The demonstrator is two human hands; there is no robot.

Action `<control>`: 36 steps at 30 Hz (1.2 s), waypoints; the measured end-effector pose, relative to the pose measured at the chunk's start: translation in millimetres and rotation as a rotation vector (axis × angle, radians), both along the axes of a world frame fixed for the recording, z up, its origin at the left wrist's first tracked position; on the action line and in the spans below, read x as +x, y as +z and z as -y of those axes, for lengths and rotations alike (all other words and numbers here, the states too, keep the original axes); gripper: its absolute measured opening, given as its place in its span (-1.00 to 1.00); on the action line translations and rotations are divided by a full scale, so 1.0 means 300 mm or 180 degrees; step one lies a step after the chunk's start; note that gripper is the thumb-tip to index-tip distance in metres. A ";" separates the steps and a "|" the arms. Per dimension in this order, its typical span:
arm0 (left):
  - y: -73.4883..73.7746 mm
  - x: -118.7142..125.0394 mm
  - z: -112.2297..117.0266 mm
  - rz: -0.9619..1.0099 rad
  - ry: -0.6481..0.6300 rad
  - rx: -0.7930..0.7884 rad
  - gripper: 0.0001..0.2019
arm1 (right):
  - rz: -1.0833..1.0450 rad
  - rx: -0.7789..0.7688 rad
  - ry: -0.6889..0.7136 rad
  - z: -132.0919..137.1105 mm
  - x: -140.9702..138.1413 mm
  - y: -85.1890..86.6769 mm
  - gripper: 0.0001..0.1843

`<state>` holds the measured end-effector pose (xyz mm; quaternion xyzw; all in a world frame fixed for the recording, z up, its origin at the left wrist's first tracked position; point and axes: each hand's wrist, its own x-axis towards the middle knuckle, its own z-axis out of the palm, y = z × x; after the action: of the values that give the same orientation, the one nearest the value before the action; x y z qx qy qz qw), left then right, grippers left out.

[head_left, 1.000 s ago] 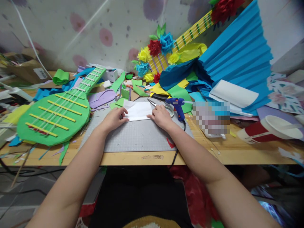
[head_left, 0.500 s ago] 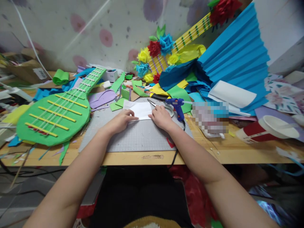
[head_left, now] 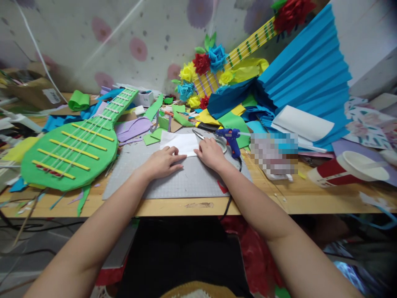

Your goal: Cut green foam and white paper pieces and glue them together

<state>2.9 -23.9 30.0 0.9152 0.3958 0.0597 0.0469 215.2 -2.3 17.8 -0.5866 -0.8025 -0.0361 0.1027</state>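
Observation:
A strip of white paper (head_left: 181,142) lies on the grey cutting mat (head_left: 186,184) in front of me. My left hand (head_left: 164,162) rests at its near left edge with fingers extended and apart, the index finger lying along that edge. At the right end, my right hand (head_left: 211,153) has its fingers bent and pinched on the paper's corner; the underside of the grip is hidden. Just behind the right hand lie scissors (head_left: 222,143), partly covered by it. A blue glue gun (head_left: 232,140) is to the right of them.
On the left lies a green paper lute (head_left: 77,153) with yellow strips. Coloured scraps (head_left: 133,128) crowd the back. A yellow flowered instrument (head_left: 251,43) and a blue pleated fan (head_left: 310,74) lean at the rear. A paper cup (head_left: 341,170) lies tilted at right.
My left hand has gone from a pinch at the paper's near edge to extended fingers, reaching slightly right along it. The right hand has stayed in place on the paper.

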 end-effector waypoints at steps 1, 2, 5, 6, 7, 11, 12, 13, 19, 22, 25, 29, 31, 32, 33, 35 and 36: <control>-0.002 0.002 -0.001 -0.0041 0.0002 -0.0002 -0.55 | -0.0056 0.0069 -0.0014 0.002 -0.004 -0.003 -0.67; -0.003 0.004 -0.002 -0.0067 -0.0004 -0.0007 -0.55 | -0.0113 0.0144 -0.0007 0.004 -0.010 -0.006 -0.65; -0.006 0.006 -0.004 -0.0089 -0.0026 0.0001 -0.53 | -0.0212 0.0377 0.0118 0.010 -0.034 -0.014 -0.58; -0.005 0.007 -0.003 -0.0086 -0.0033 0.0023 -0.53 | -0.0231 0.0456 0.0146 0.012 -0.043 -0.016 -0.56; -0.004 0.008 -0.001 -0.0080 -0.0040 0.0045 -0.53 | -0.0248 0.0523 0.0170 0.014 -0.051 -0.018 -0.55; 0.002 0.015 0.006 -0.0081 -0.0056 0.0099 -0.53 | -0.0267 0.0535 0.0356 0.021 -0.072 -0.025 -0.58; 0.003 0.015 0.006 -0.0090 -0.0062 0.0093 -0.54 | -0.0259 0.0497 0.0414 0.022 -0.072 -0.027 -0.59; 0.003 0.015 0.006 -0.0094 -0.0064 0.0087 -0.54 | -0.0255 0.0467 0.0458 0.022 -0.071 -0.028 -0.59; -0.008 -0.005 0.000 0.0130 0.0001 -0.0115 -0.54 | -0.0243 0.0345 0.0508 0.015 -0.026 -0.027 -0.52; -0.008 -0.021 -0.007 0.0598 0.0195 -0.0460 -0.52 | -0.0238 0.0123 0.0450 0.006 0.013 -0.017 -0.48; 0.007 -0.030 -0.014 0.1013 0.0333 -0.0864 -0.48 | -0.0322 0.0037 0.0311 -0.003 0.051 0.003 -0.42; 0.025 -0.027 -0.021 0.1054 0.0381 -0.0949 -0.47 | -0.0698 0.0267 0.0268 -0.009 0.058 0.033 -0.46; 0.026 -0.021 -0.021 0.1011 0.0370 -0.0889 -0.48 | -0.0854 0.0277 0.0379 -0.010 0.037 0.038 -0.62; 0.024 -0.018 -0.020 0.0974 0.0356 -0.0848 -0.49 | -0.0879 0.0228 0.0421 -0.010 0.022 0.037 -0.71; 0.022 -0.015 -0.019 0.0931 0.0337 -0.0804 -0.49 | -0.0862 0.0153 0.0461 -0.010 0.005 0.033 -0.77; 0.018 -0.010 -0.017 0.0866 0.0294 -0.0725 -0.50 | -0.0736 0.0001 0.0586 -0.010 -0.026 0.020 -0.80; 0.017 -0.009 -0.016 0.0864 0.0265 -0.0700 -0.50 | -0.0657 -0.0051 0.0674 -0.010 -0.038 0.013 -0.81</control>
<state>0.2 -19.0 35.1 0.8709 0.4276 0.1409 0.1971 203.9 0.6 21.8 -0.5001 -0.8453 0.0419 0.1832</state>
